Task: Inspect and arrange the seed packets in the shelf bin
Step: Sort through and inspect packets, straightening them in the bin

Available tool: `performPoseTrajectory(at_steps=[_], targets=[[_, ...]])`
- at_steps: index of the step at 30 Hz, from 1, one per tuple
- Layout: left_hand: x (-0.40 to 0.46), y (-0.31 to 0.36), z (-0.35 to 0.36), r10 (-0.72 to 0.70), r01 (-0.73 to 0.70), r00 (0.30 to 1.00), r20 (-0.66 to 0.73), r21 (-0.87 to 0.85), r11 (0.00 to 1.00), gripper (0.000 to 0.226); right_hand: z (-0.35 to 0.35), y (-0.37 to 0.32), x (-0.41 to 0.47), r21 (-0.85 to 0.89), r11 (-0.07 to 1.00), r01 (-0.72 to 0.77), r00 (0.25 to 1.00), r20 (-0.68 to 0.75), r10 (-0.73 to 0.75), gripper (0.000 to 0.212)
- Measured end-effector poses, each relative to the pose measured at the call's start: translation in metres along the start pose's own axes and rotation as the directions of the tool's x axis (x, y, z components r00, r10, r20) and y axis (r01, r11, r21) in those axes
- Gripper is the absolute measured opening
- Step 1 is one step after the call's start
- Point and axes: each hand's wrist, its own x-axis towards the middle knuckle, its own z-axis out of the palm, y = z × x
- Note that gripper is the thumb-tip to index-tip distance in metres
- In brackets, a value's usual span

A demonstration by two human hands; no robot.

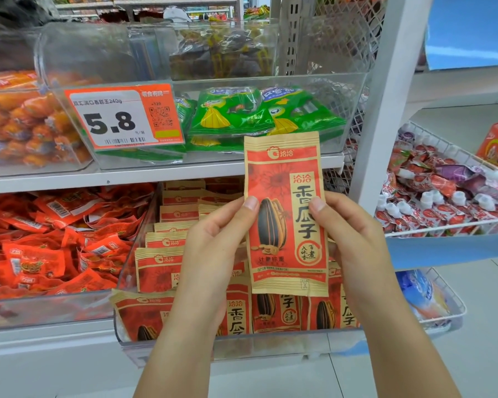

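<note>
Held upright between both hands, front face toward the camera: a red and tan paper seed packet (286,214) printed with a black striped sunflower seed. Left hand (213,239) gripping its left edge, thumb pressed on the front face, fingers curled out of sight behind. Right hand (354,237) gripping the right edge the same way, thumb on the front beside the large black characters. Packet raised clear of everything else, its top edge overlapping the shelf rail above.

Directly behind and below the hands: a clear plastic shelf bin (242,344) filled with matching red and tan seed packets (158,268), standing in rows behind one another, the nearest row leaning against the bin's front wall.

Left of the left hand: a clear bin heaped with small red foil snack sachets (49,239).

Above the hands, on the upper shelf: a clear bin of green glossy packets (242,113), with an orange and white price tag (121,116) reading 5.8 on its front.

Right of the right hand: a white wire basket (449,229) loaded with red and white spouted pouches (431,202).
</note>
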Motion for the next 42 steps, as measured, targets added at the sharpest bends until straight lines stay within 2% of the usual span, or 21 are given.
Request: performPoseTrajectory(at_steps=[2, 5, 8, 10, 20, 23, 27, 30, 33, 38, 42], targets=[[0.001, 0.0, -0.001, 0.0, 0.0, 1.0, -0.021, -0.015, 1.0, 0.035, 0.0, 0.0, 0.0, -0.003, 1.0, 0.004, 1.0, 0.005, -0.004, 0.027], [0.001, 0.0, -0.002, -0.003, 0.003, 1.0, -0.026, -0.03, 1.0, 0.035, 0.0, 0.001, -0.001, -0.011, 1.0, 0.023, 1.0, 0.001, -0.023, 0.014], [0.0, 0.0, -0.002, -0.017, 0.017, 1.0, 0.006, -0.024, 1.0, 0.033, 0.001, 0.0, 0.0, 0.0, 0.999, 0.053, 0.998, -0.037, -0.053, 0.018], [-0.001, 0.001, -0.001, -0.031, 0.031, 0.999, 0.038, -0.016, 0.999, 0.033, 0.002, -0.002, 0.0, 0.019, 0.998, 0.058, 0.997, -0.051, -0.057, 0.013], [0.0, -0.003, 0.003, -0.009, 0.009, 1.0, 0.009, -0.011, 1.0, 0.02, 0.002, 0.0, 0.001, 0.025, 0.998, 0.058, 0.99, -0.127, -0.054, 0.024], [0.0, -0.004, 0.004, 0.0, 0.0, 1.0, 0.012, 0.029, 1.0, 0.017, 0.002, -0.001, -0.001, 0.0, 0.996, 0.089, 0.987, -0.136, -0.088, 0.027], [0.001, -0.008, 0.008, 0.084, -0.078, 0.996, -0.037, 0.132, 0.988, 0.009, 0.003, -0.001, -0.003, -0.05, 0.989, 0.14, 0.972, -0.185, -0.147, 0.028], [0.0, -0.01, 0.012, 0.087, -0.081, 0.995, -0.039, 0.124, 0.989, 0.014, 0.003, 0.0, -0.003, -0.066, 0.987, 0.144, 0.963, -0.22, -0.156, 0.032], [-0.001, -0.007, 0.013, 0.019, -0.019, 1.0, -0.024, 0.029, 0.999, 0.028, 0.004, 0.0, -0.002, -0.056, 0.993, 0.108, 0.976, -0.183, -0.116, 0.027], [-0.002, -0.002, 0.01, -0.016, 0.012, 1.0, -0.025, -0.156, 0.988, 0.021, 0.007, 0.0, -0.005, -0.08, 0.993, 0.086, 0.995, -0.043, -0.09, 0.023], [-0.001, -0.003, 0.006, -0.007, 0.004, 1.0, -0.018, -0.155, 0.988, 0.02, 0.006, 0.001, -0.003, -0.022, 0.996, 0.09, 0.996, 0.023, -0.09, 0.007]])
